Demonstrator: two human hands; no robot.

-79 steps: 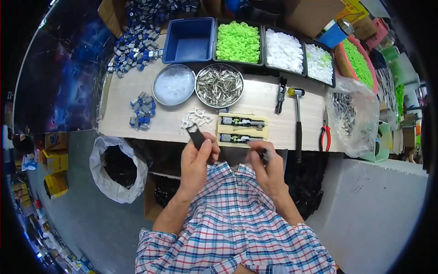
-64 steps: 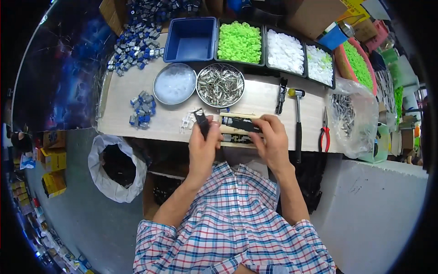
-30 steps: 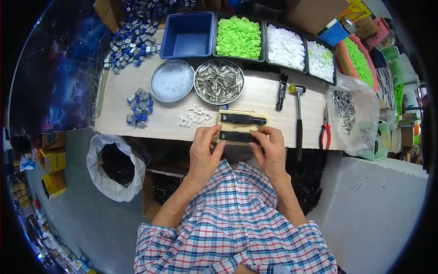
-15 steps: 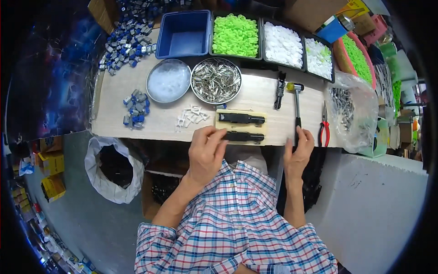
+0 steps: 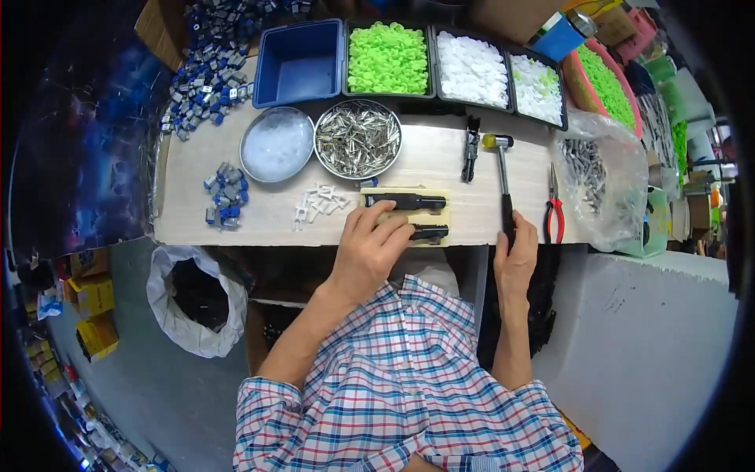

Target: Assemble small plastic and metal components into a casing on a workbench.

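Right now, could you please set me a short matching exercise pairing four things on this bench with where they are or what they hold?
Things:
1. left hand
2. right hand
3. red-handled pliers
4. round metal bowl

Places:
A. on the hammer handle
B. full of small metal parts
C. pressing on the black part on the jig
D. lying right of the hammer

Pairs: 1-C, 2-A, 3-D, 4-B

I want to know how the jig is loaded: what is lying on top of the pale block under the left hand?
Two black parts lie on the pale block. The left hand covers the near one's left end and part of the block.
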